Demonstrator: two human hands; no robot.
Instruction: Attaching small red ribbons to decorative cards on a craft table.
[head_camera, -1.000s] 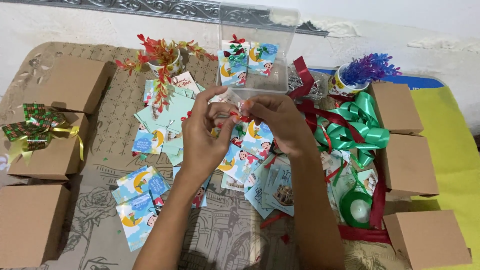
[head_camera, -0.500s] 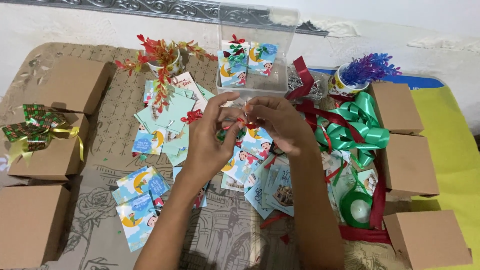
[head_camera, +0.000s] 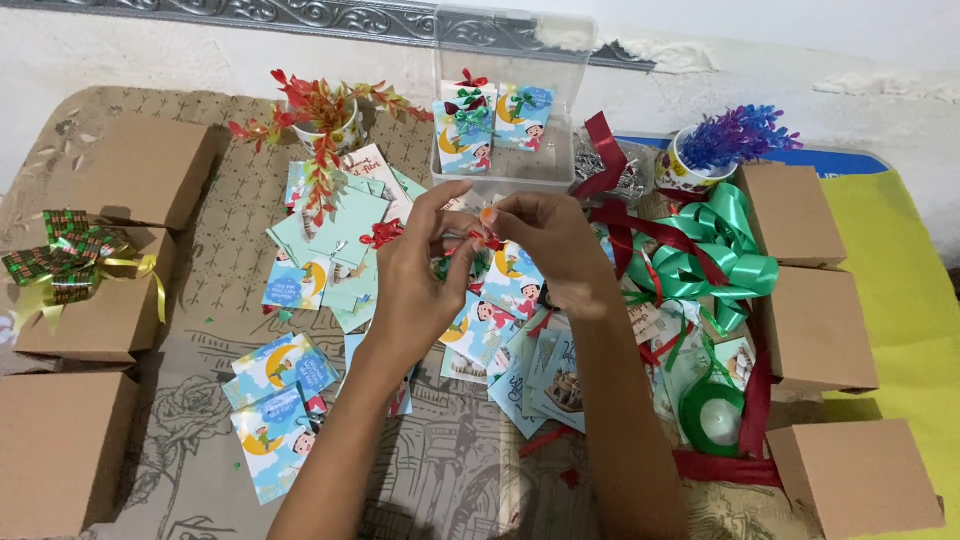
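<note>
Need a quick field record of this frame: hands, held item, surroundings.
left hand: fingertips pinching a small red ribbon piece
right hand: pinching the same piece from the other side
beneath hands: scattered printed cards
behind: clear plastic box holding finished cards
right side: green ribbon, brown boxes
left side: box with plaid bow

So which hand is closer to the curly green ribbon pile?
The right hand; it sits just beside the green ribbon pile. The left hand is farther off, on the other side of the right hand.
</note>
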